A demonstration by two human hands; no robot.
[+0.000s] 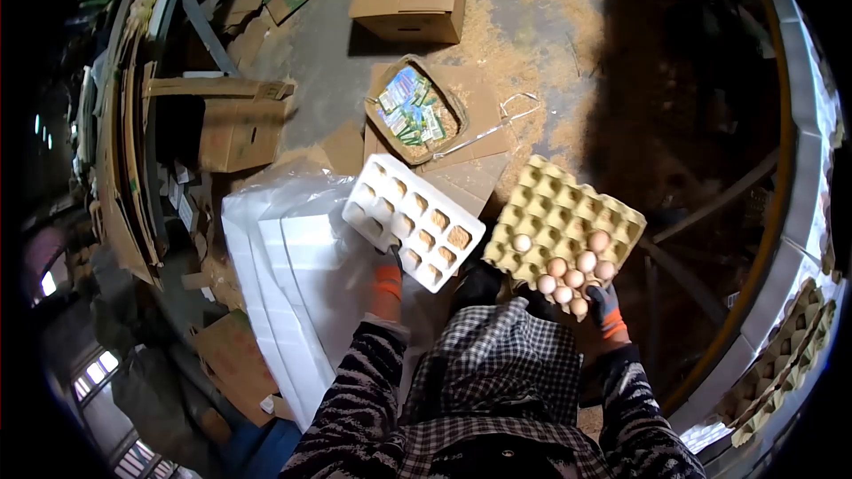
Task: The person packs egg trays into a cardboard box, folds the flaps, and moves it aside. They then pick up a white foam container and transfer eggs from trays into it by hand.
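My left hand (387, 279), in a dark glove with an orange cuff, grips the near edge of a white foam tray (410, 229). The foam tray is tilted, with rows of holes; brown shows through several of them. At the right, my right hand (605, 309), gloved alike, is closed at the near right edge of a pulp egg tray (546, 204); its fingertips are partly hidden. Several pale brown eggs (575, 278) cluster in the tray's near corner beside that hand. One lighter egg (522, 243) sits apart to the left; other cups hold nothing.
White foam stacks in clear plastic (306, 257) stand at left. Ahead are a basket (461, 115) of small printed packets and a closed cardboard box (413, 22). More cardboard (240, 129) leans left. Stacked pulp trays (772, 364) stand at right. A checked apron (506, 355) covers my lap.
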